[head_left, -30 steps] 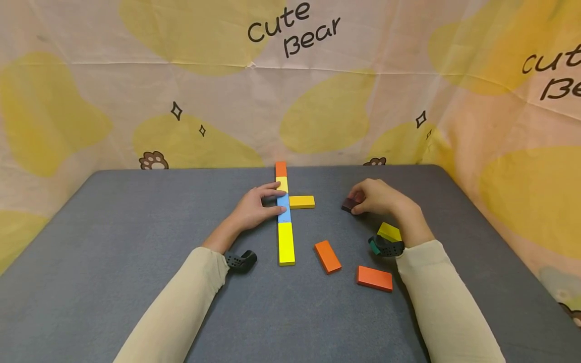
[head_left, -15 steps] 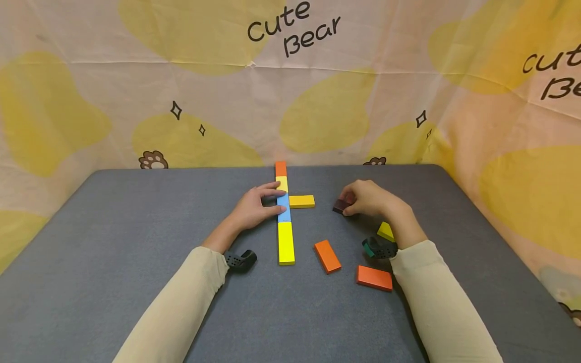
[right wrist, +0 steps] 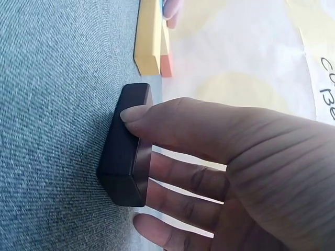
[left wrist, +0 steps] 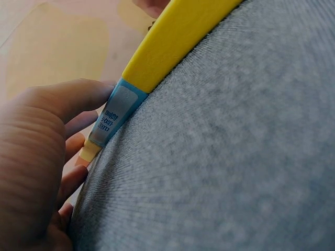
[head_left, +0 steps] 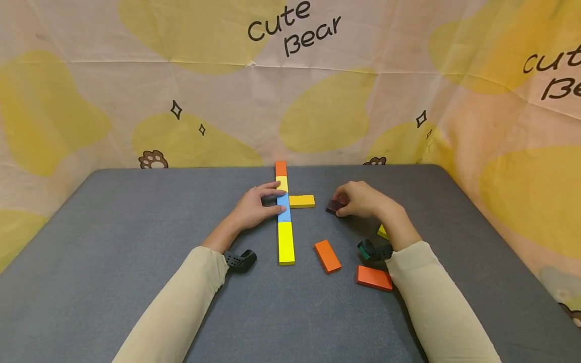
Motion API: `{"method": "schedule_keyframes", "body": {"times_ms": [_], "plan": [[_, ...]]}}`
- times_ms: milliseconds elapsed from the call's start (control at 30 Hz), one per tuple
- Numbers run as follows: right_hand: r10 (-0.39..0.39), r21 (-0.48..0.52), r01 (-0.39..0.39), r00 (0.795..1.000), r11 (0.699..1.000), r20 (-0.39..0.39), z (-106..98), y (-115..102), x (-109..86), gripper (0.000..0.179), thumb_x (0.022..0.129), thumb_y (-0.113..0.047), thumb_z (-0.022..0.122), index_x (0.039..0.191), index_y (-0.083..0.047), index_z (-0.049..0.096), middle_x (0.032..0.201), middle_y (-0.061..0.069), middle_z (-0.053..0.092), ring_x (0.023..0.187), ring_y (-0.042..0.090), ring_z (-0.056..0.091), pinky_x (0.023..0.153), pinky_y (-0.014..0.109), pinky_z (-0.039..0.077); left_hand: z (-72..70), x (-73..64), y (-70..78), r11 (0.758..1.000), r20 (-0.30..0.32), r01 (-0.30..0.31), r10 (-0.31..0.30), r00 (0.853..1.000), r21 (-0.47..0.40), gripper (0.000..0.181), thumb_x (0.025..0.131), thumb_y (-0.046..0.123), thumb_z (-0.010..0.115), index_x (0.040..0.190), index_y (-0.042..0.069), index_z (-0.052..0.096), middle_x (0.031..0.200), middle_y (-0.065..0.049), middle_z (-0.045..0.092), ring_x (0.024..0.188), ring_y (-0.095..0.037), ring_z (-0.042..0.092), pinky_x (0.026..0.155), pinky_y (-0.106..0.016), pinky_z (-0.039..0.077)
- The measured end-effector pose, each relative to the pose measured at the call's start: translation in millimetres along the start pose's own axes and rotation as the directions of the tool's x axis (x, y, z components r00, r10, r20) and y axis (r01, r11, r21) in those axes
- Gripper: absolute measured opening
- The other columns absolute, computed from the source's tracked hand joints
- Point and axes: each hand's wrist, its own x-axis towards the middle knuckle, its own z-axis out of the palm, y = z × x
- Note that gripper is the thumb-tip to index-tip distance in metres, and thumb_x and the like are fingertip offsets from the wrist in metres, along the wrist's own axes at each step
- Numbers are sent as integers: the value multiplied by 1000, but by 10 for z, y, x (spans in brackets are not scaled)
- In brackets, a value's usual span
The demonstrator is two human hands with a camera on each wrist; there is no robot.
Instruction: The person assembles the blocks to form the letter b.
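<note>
Pinching the dark block near but apart from the crosswise yellow block, the right hand seems mid-placement, next needing careful alignment, while the left hand, loosely spread, touches the blue block.

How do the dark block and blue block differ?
Colour: the dark block is near-black; the blue block, light blue.
Hold: the right hand pinches the dark block; the left hand touches the blue block.
Placement: the dark block touches no other block; the blue block abuts the bright yellow block.
Marking: the blue block bears a printed label; none shows on the dark block.
Shared: both are flat-faced, oblong.
</note>
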Motion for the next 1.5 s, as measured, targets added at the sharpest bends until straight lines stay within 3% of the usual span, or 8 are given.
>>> {"method": "schedule_keyframes", "body": {"times_ms": [800,1500], "plan": [[-60,-18,60,998,998,-7,62,-141,55,38,90,-16,75,125,-4,68,112,13,71,100,25,64,92,43,54,-3,-3,6,1000,-8,-15,15,1000,2,49,91,30,75,136,14,66,160,-3,44,152,-32,34,122,-57,29],[-93,-14,93,996,996,-1,85,-127,79,38,90,-17,76,125,-4,69,110,12,72,101,25,65,92,42,55,1,3,2,1000,-1,-3,3,1000,3,50,91,31,75,137,15,65,161,-2,43,152,-31,34,123,-56,28]]}}
